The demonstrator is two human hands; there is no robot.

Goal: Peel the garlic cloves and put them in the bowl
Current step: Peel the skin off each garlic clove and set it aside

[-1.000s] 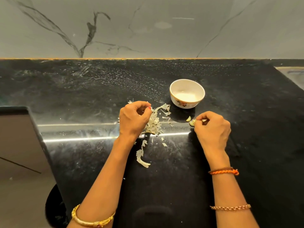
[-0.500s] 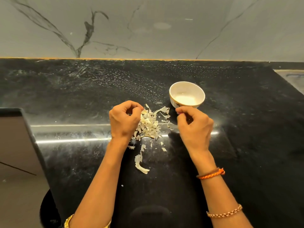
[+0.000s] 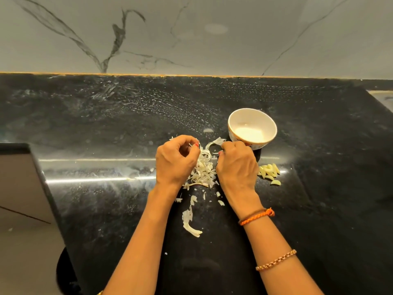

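A small white bowl (image 3: 234, 124) with a floral rim stands on the black counter (image 3: 106, 124), with only a pale glare inside. Just in front of it lies a heap of garlic skins (image 3: 203, 169). My left hand (image 3: 175, 159) sits at the heap's left edge, fingers curled, and pinches a small pale garlic piece, mostly hidden. At the heap's right edge my right hand (image 3: 236, 165) is curled and pinches a curling strip of garlic skin (image 3: 214, 142). Several peeled cloves (image 3: 269, 170) lie on the counter right of my right hand.
Loose skin scraps (image 3: 189, 222) are scattered toward the counter's near edge. A marble-look wall (image 3: 191, 35) rises behind the counter. A lower dark surface (image 3: 19, 177) sits at the left, and a pale surface (image 3: 382, 96) shows at the far right.
My right hand has moved left from the peeled cloves to the skin heap, uncovering the cloves. My left hand has stayed at the heap.
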